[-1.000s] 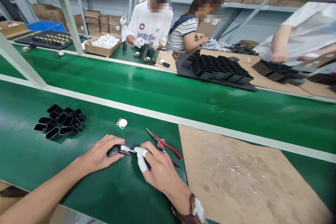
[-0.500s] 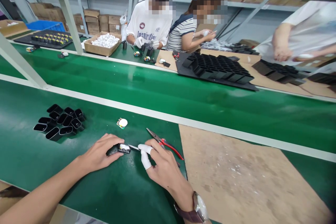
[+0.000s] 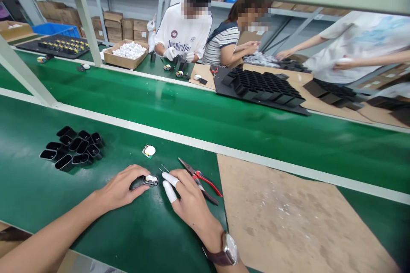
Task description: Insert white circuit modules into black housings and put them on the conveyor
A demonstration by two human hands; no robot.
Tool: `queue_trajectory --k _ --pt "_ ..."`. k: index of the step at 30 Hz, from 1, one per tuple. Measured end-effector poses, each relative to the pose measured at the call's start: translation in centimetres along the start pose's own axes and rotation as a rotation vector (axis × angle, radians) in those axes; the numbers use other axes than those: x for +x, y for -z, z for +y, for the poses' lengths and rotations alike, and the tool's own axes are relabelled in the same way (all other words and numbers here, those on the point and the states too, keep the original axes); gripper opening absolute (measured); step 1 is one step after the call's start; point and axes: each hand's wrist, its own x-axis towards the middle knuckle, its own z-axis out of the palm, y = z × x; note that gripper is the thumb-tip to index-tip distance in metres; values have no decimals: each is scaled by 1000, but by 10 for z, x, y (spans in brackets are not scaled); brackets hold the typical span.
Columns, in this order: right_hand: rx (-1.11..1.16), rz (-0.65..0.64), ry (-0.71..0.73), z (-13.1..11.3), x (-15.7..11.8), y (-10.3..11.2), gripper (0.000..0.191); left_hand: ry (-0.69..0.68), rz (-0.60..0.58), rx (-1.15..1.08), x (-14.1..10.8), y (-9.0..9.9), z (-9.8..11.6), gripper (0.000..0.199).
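My left hand (image 3: 123,185) grips a small black oval housing (image 3: 138,184) between thumb and fingers. Its open end faces right and shows a white part and circuit pieces inside. Just right of that opening, my right hand (image 3: 187,194) holds thin metal tweezers (image 3: 164,168), their two tips apart and not touching the housing. White finger cots (image 3: 169,185) cover two of its fingertips. Beyond the hands lies a loose circuit board with a round white top (image 3: 149,150). Red-handled long-nose pliers (image 3: 201,179) lie beside my right hand.
Several black oval housings (image 3: 75,147) stand clustered at left. A stained cardboard sheet (image 3: 288,213) covers the bench at right. Past the pale rail (image 3: 144,129) runs a green belt (image 3: 179,106). Co-workers sit or stand opposite, near black housings on a tray (image 3: 265,87).
My right hand has drawn back slightly from the housing's opening, and the tweezers' tips have spread and lifted away. My left hand keeps its grip. A co-worker at right has shifted their arms.
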Motion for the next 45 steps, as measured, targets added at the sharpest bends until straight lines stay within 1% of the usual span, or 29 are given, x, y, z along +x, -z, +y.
queue_trajectory --k 2,3,6,10,13,15,16,18,20,22,25,30,33,36,38,40,42,45 --pt "130 -19 3 -9 2 -1 38 80 -13 -29 -2 0 0 29" --pt "159 -39 5 -13 2 -1 39 97 -18 -41 -3 0 -1 29" --pt "164 -96 10 -19 4 -4 40 111 -26 -60 -4 -1 -2 27" --pt "199 -96 6 -21 5 -6 38 123 -23 -77 -3 0 -1 27" --pt "258 -79 -62 -19 2 -7 44 88 -7 -112 -1 0 2 26" --pt "276 -60 -106 -17 0 -7 49 82 31 -168 1 -1 4 23" --pt "272 -39 -112 -15 -2 -7 50 111 59 -219 2 -1 5 20" --pt "238 16 -82 -11 -2 -7 49 238 126 -374 6 -1 5 16" --pt "179 82 -27 -9 -2 -8 48 381 180 -552 9 0 4 20" --pt "114 121 21 -8 0 -9 49 470 210 -681 12 3 3 26" --pt "40 119 56 -9 2 -9 46 536 224 -761 16 7 3 31" --pt "-130 52 26 -5 2 -9 33 600 262 -828 18 12 7 34" --pt "-245 -20 4 0 0 -8 28 601 302 -768 18 15 5 34" --pt "-345 -100 -49 3 -2 -7 33 559 317 -574 17 17 2 33" --pt "-396 -120 -88 5 -3 -6 37 512 326 -437 17 17 2 32" --pt "-439 -111 -116 7 -3 -5 40 457 310 -315 21 19 5 30" --pt "-481 -85 -142 9 -3 -3 41 402 265 -191 32 26 8 26" --pt "-521 -38 -162 15 -2 0 39 329 209 57 62 47 3 21"
